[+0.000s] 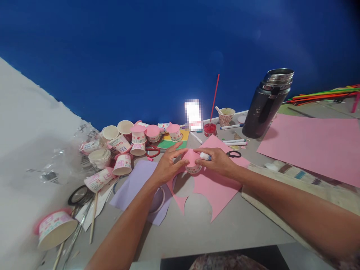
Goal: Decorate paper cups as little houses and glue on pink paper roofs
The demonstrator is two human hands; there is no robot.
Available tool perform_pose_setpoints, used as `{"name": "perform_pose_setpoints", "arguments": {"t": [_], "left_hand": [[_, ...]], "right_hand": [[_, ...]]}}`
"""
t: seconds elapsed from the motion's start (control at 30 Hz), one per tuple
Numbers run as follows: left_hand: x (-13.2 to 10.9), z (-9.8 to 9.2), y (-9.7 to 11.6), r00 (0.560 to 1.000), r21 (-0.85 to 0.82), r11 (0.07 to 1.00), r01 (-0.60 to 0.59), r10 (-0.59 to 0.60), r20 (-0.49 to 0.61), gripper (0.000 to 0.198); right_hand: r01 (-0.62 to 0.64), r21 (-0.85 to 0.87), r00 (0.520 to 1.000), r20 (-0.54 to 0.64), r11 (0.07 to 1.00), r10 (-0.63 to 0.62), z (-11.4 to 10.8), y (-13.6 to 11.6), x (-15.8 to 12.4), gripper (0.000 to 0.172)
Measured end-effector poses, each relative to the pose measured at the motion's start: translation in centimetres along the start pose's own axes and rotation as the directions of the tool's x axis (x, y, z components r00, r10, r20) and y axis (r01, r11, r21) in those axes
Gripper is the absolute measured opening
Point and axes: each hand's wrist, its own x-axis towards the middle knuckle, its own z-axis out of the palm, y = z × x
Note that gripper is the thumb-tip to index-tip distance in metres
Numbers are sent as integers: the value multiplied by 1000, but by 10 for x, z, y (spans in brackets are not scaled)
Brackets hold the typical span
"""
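Note:
A decorated paper cup [194, 169] with a pink paper cone [192, 157] on top is between my two hands, low over the table. My left hand [171, 163] presses the cone's left side with thumb and fingers, its index finger raised. From the other side, my right hand [218, 160] touches the cone with its fingertips. A small white tube with a blue end [205, 156], like a glue tube, is tucked in that hand. Beneath lies a pink sheet [225, 178] with curved cut-outs. Black-handled scissors [234, 154] rest just beyond my right wrist.
Several decorated cups [123, 164] crowd the left, beside a plastic bag [62, 161]. A purple sheet [132, 180] lies under a tape roll [161, 200]. At the back stand a red paint jar [210, 130] and a dark flask [263, 107]. A cloth [270, 195] lies right.

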Motion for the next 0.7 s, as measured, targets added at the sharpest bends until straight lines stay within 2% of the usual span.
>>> {"name": "perform_pose_setpoints", "arguments": {"t": [0.1,0.3,0.53,0.7], "left_hand": [[0,2,0,1000,9,1000,-17,17,18,53],[1,6,-1,998,7,999,-37,36,60,52],[4,-3,-3,1000,-266,964,9,-10,0,60],[8,-4,-11,999,-312,950,32,-38,-12,52]], "right_hand": [[20,-16,1000,-9,1000,-20,0,1,0,42],[37,-30,999,5,999,-37,1,3,0,45],[-23,26,994,-109,999,26,-10,-2,3,45],[5,16,998,-64,1000,-4,-5,-4,4,39]]}}
